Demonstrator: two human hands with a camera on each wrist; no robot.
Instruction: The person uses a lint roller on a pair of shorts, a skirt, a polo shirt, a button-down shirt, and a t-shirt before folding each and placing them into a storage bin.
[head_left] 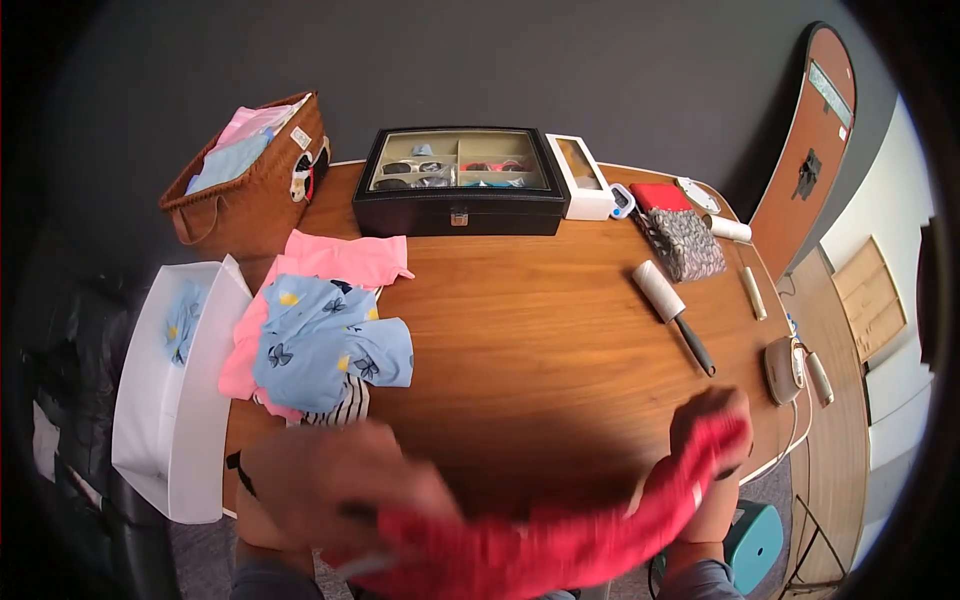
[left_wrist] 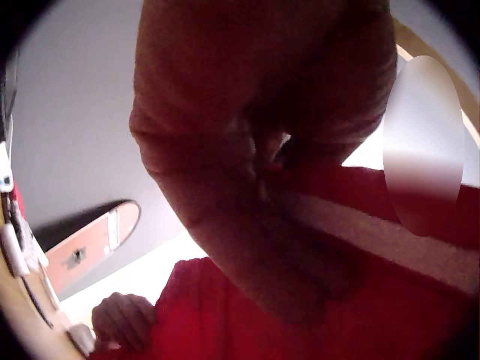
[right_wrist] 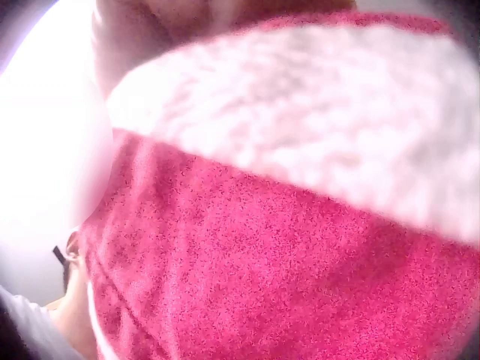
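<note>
A red cloth [head_left: 540, 545] with a pale stripe stretches between the two hands at the table's near edge, blurred in the head view. The left hand [head_left: 350, 480] grips its left end; in the left wrist view the curled fingers of that hand [left_wrist: 247, 150] pinch the cloth [left_wrist: 225, 315]. At the other end the right hand [head_left: 710, 420] holds a bunched part of it, raised higher. The right wrist view is filled by the cloth [right_wrist: 285, 255] and its white band, with part of a hand [right_wrist: 172, 22] at the top, fingertips hidden.
On the wooden table [head_left: 500, 330] lie blue and pink clothes [head_left: 330, 330], left, beside a white bin [head_left: 190, 420]. Behind are a brown basket [head_left: 260, 180] and a glasses case [head_left: 460, 200]. A lint roller [head_left: 660, 290] and folded cloths [head_left: 680, 240] lie right.
</note>
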